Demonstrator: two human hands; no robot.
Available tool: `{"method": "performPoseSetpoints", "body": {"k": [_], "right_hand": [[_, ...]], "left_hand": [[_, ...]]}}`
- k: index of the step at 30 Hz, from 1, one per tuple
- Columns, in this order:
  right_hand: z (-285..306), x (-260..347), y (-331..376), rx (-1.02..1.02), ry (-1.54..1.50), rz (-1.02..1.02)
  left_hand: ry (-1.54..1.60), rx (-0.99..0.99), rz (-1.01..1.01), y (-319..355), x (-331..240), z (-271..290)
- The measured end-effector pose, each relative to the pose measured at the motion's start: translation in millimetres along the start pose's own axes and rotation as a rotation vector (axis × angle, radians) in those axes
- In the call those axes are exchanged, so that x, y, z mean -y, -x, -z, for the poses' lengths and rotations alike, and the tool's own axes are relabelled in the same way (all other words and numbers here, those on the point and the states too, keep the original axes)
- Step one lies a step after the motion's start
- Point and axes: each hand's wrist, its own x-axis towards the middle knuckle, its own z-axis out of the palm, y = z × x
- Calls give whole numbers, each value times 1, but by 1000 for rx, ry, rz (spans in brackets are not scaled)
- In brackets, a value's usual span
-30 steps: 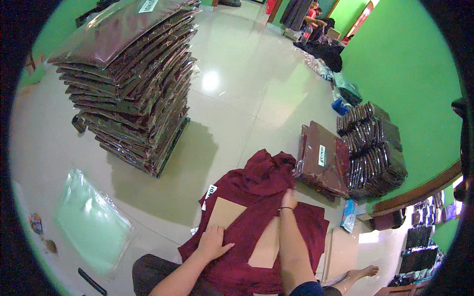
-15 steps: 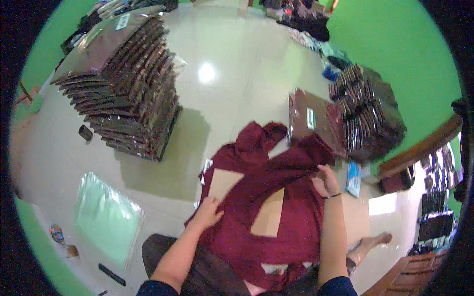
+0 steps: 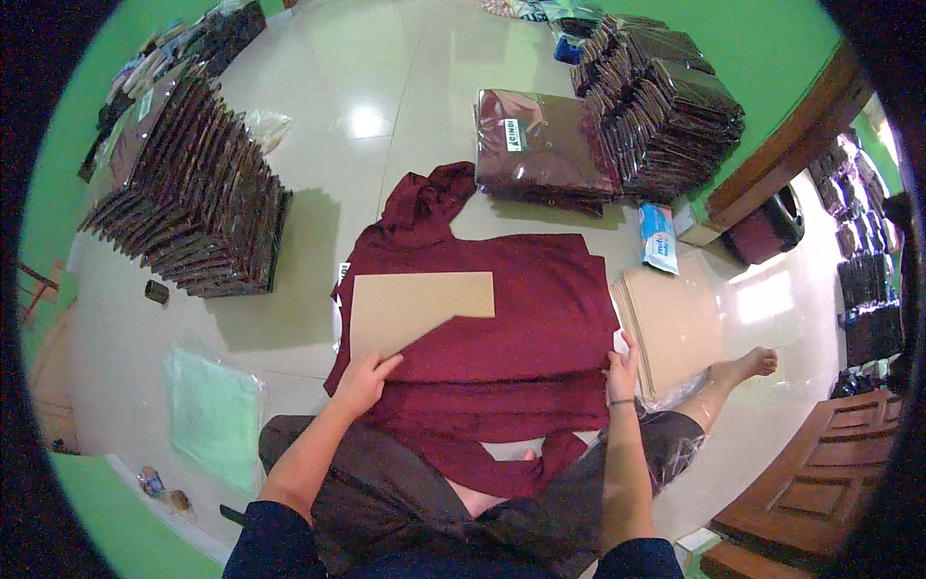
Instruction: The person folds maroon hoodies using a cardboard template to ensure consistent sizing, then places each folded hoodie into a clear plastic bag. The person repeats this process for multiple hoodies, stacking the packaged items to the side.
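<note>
A maroon garment (image 3: 521,357) lies spread on the floor before me and reaches over my lap, with one sleeve bunched at its far left. On it rests a tan cardboard sheet (image 3: 415,304), its lower right part covered by a fold of the cloth. My left hand (image 3: 365,384) is closed on the cloth at the sheet's lower left corner. At the garment's right edge, my right hand (image 3: 622,374) pinches the fabric, with a small white piece showing beside its fingertips.
Tall stacks of bagged dark garments (image 3: 203,193) stand left, with more stacks (image 3: 666,106) far right. One bagged maroon garment (image 3: 550,150) lies ahead. Cardboard sheets (image 3: 675,323) and a blue-white packet (image 3: 659,238) lie right. Clear plastic bags (image 3: 214,415) lie left; a wooden door (image 3: 820,482) stands right.
The raised fold of maroon cloth has come down toward me and now lies flatter across the cardboard. Both hands have moved left, and the view has shifted.
</note>
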Motion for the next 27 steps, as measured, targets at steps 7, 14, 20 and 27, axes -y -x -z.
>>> {"method": "performPoseSetpoints", "body": {"k": [7, 14, 20, 27], "right_hand": [[-12, 14, 16, -318, 1144, 493], [-95, 42, -120, 40, 989, 780], [-122, 47, -168, 157, 1200, 577], [-113, 63, -138, 131, 1017, 571]], "left_hand": [[154, -52, -127, -10, 16, 1], [299, -704, 301, -152, 90, -7], [265, -386, 665, -204, 115, 8], [125, -264, 531, -191, 111, 26]]}}
